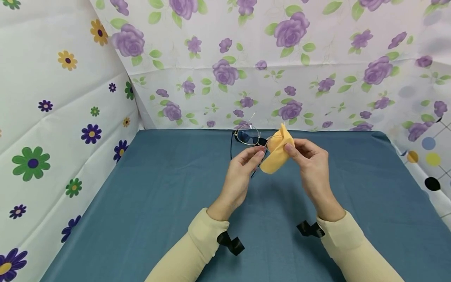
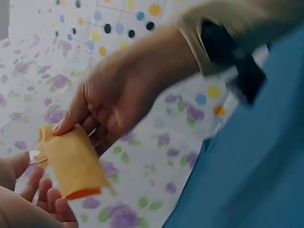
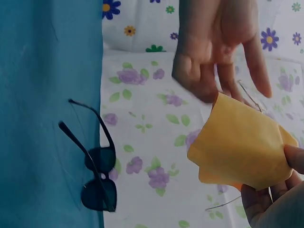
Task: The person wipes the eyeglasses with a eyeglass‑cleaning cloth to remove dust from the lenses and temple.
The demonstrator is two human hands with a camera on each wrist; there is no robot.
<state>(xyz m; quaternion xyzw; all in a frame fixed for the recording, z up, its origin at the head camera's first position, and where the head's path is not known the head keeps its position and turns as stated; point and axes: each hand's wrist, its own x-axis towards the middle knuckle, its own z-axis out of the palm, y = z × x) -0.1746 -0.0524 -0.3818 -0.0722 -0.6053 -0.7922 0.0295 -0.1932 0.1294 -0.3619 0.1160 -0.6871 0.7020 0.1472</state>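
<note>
Both hands raised over the blue cloth-covered table (image 1: 169, 196), close together near its far edge. My left hand (image 1: 242, 168) pinches the round, clear-lensed glasses with a thin wire frame (image 1: 248, 133) between thumb and fingers; exact contact spot partly hidden. My right hand (image 1: 312, 164) is clamped on the soft yellow cloth (image 1: 276, 158), thumb on the near face, fingers behind. Cloth folded about one lens; the other lens bare, to the left. Black-framed, dark-lensed sunglasses (image 3: 99, 194) rest at the table's far edge, temples spread toward me, beside the white backdrop with purple roses (image 1: 197, 90).
</note>
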